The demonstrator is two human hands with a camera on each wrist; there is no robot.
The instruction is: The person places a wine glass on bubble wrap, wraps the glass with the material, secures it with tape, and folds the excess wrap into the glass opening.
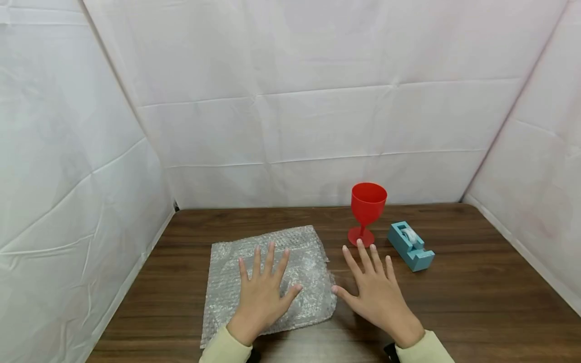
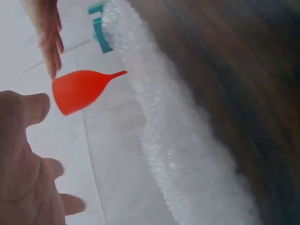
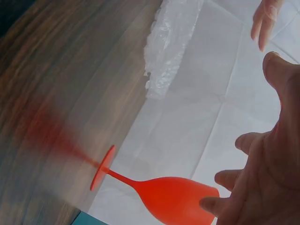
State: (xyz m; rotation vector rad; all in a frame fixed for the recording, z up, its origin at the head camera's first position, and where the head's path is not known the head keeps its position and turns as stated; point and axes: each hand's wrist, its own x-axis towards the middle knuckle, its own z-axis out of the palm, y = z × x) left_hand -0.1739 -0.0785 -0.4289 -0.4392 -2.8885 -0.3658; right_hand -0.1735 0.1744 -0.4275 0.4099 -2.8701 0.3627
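Palm down with fingers spread, my left hand is held over a sheet of bubble wrap and holds nothing. The sheet lies flat on the table, left of centre. My right hand, also spread and holding nothing, is above the table just right of the sheet. Beyond its fingertips a red plastic goblet stands upright; the right wrist view shows the goblet apart from the table edge, its base on the wood. Right of the goblet sits a blue tape dispenser with a roll of clear tape.
The dark wood-grain table is bordered by white cloth walls at the back, the left and the right. The back cloth rises right behind the goblet.
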